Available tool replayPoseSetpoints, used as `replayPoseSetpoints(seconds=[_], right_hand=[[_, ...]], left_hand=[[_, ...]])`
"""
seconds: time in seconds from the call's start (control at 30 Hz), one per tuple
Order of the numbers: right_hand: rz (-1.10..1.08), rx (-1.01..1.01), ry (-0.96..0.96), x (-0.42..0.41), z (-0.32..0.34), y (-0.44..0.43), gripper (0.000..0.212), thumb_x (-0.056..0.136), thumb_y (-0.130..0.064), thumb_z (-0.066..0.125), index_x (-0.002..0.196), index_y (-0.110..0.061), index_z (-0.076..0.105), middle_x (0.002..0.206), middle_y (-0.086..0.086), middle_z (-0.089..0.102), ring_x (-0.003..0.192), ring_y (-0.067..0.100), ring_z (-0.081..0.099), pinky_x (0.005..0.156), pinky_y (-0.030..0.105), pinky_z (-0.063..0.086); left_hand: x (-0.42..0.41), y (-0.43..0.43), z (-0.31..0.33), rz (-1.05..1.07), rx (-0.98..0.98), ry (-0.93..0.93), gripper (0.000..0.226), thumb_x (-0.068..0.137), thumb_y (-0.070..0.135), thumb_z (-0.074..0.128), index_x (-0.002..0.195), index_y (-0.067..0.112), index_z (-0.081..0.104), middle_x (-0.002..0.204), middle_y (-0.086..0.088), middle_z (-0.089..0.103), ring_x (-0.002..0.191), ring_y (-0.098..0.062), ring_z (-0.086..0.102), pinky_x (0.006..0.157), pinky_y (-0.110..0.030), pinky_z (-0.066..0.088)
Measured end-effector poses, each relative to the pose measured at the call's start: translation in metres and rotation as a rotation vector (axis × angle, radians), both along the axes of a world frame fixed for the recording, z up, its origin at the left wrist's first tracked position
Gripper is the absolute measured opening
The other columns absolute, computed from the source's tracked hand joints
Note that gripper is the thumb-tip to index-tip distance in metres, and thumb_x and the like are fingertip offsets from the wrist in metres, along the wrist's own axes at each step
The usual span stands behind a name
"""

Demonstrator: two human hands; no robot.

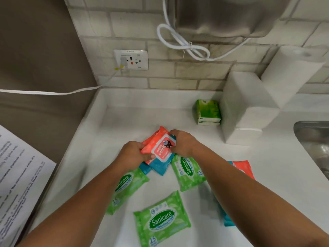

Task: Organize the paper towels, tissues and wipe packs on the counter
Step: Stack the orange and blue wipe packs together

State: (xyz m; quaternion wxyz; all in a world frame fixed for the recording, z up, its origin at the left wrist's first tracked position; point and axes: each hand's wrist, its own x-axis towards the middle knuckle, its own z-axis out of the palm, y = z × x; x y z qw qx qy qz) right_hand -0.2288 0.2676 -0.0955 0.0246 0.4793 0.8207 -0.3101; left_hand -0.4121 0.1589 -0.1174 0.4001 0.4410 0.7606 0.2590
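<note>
Both hands hold an orange-and-teal wipes pack [160, 148] just above the white counter [124, 118]. My left hand [132, 154] grips its left end, thumb on top. My right hand [181, 142] pinches its right end. Three green Sanicare wipe packs lie below: one left [124, 191], one at the front [162, 220], one under my right wrist [190, 172]. Another orange-and-teal pack [242, 168] lies partly hidden under my right forearm. A green tissue pack [208, 112] stands at the back. White paper-towel packs [247, 111] and a paper-towel roll [292, 75] stand at the back right.
A steel sink [315, 139] is set into the counter at the right. On the tiled wall are a socket [131, 59], a looped white cable [183, 43] and a metal appliance [229, 15] overhead. A printed sheet [19, 177] lies off the counter's left edge.
</note>
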Motion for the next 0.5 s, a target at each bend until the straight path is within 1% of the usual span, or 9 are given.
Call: replayPoseSetpoints(seconds=[0.03, 0.1, 0.17, 0.23, 0.27, 0.33, 0.4, 0.43, 0.5], right_hand=[[0.001, 0.000, 0.009, -0.001, -0.001, 0.000, 0.065, 0.087, -0.016, 0.073, 0.145, -0.014, 0.044, 0.136, 0.010, 0.061, 0.118, 0.028, 0.061, 0.098, 0.036, 0.051], [-0.003, -0.006, 0.046, -0.001, -0.002, 0.000, 0.061, 0.086, -0.014, 0.073, 0.141, -0.014, 0.047, 0.132, 0.010, 0.064, 0.115, 0.027, 0.063, 0.096, 0.037, 0.053], [-0.014, -0.015, 0.106, 0.000, -0.003, -0.001, 0.060, 0.085, -0.013, 0.072, 0.140, -0.016, 0.046, 0.130, 0.008, 0.065, 0.114, 0.027, 0.064, 0.097, 0.038, 0.053], [-0.027, -0.050, 0.205, 0.002, -0.003, -0.004, 0.061, 0.086, -0.014, 0.073, 0.140, -0.019, 0.045, 0.128, 0.006, 0.065, 0.114, 0.025, 0.064, 0.098, 0.039, 0.053], [-0.031, -0.075, 0.262, 0.004, -0.002, -0.005, 0.062, 0.086, -0.015, 0.073, 0.141, -0.021, 0.044, 0.126, 0.003, 0.065, 0.113, 0.023, 0.064, 0.098, 0.038, 0.053], [-0.039, -0.121, 0.362, 0.007, 0.001, -0.009, 0.066, 0.087, -0.012, 0.073, 0.143, -0.023, 0.041, 0.120, -0.002, 0.063, 0.108, 0.016, 0.062, 0.092, 0.028, 0.054], [-0.048, -0.156, 0.449, 0.009, 0.005, -0.013, 0.069, 0.089, -0.008, 0.071, 0.147, -0.023, 0.037, 0.118, 0.000, 0.060, 0.104, 0.014, 0.060, 0.083, 0.019, 0.053], [-0.057, -0.163, 0.487, 0.010, 0.006, -0.014, 0.071, 0.090, -0.008, 0.070, 0.150, -0.023, 0.034, 0.120, 0.002, 0.060, 0.105, 0.014, 0.060, 0.082, 0.018, 0.053], [-0.075, -0.149, 0.545, 0.012, 0.007, -0.016, 0.074, 0.092, -0.007, 0.069, 0.153, -0.022, 0.030, 0.120, 0.005, 0.059, 0.107, 0.015, 0.059, 0.084, 0.020, 0.054]], left_hand=[[-0.003, 0.001, -0.001, 0.009, -0.010, -0.059, 0.023, 0.079, 0.024, 0.088, 0.099, 0.018, 0.078, 0.096, 0.003, 0.080, 0.089, -0.015, 0.075, 0.087, -0.033, 0.060], [-0.006, 0.002, 0.000, 0.011, -0.010, -0.159, 0.017, 0.083, 0.022, 0.084, 0.098, 0.017, 0.079, 0.093, 0.003, 0.081, 0.089, -0.015, 0.076, 0.087, -0.033, 0.060], [-0.007, 0.003, 0.005, 0.002, 0.035, -0.214, 0.007, 0.088, 0.019, 0.080, 0.094, 0.018, 0.078, 0.090, 0.003, 0.081, 0.086, -0.013, 0.076, 0.079, -0.027, 0.059], [-0.005, 0.002, 0.013, 0.015, 0.078, -0.281, 0.003, 0.091, 0.015, 0.076, 0.093, 0.017, 0.074, 0.089, 0.002, 0.079, 0.081, -0.011, 0.075, 0.069, -0.021, 0.056], [-0.003, 0.002, 0.017, 0.027, 0.095, -0.328, 0.003, 0.092, 0.014, 0.074, 0.094, 0.014, 0.072, 0.090, 0.000, 0.079, 0.080, -0.012, 0.075, 0.067, -0.020, 0.056], [0.000, 0.003, 0.024, 0.037, 0.124, -0.403, 0.004, 0.094, 0.012, 0.071, 0.091, 0.013, 0.069, 0.092, -0.004, 0.079, 0.082, -0.015, 0.075, 0.065, -0.022, 0.057], [0.004, 0.003, 0.035, 0.036, 0.169, -0.465, 0.016, 0.096, 0.011, 0.069, 0.082, 0.019, 0.067, 0.087, -0.005, 0.077, 0.076, -0.016, 0.074, 0.064, -0.027, 0.057], [0.005, 0.004, 0.041, 0.031, 0.192, -0.479, 0.021, 0.096, 0.011, 0.068, 0.078, 0.023, 0.067, 0.084, -0.004, 0.076, 0.075, -0.016, 0.073, 0.065, -0.029, 0.057], [0.008, 0.006, 0.055, 0.025, 0.236, -0.488, 0.020, 0.095, 0.012, 0.068, 0.079, 0.023, 0.066, 0.082, -0.001, 0.076, 0.076, -0.017, 0.072, 0.069, -0.030, 0.057]])
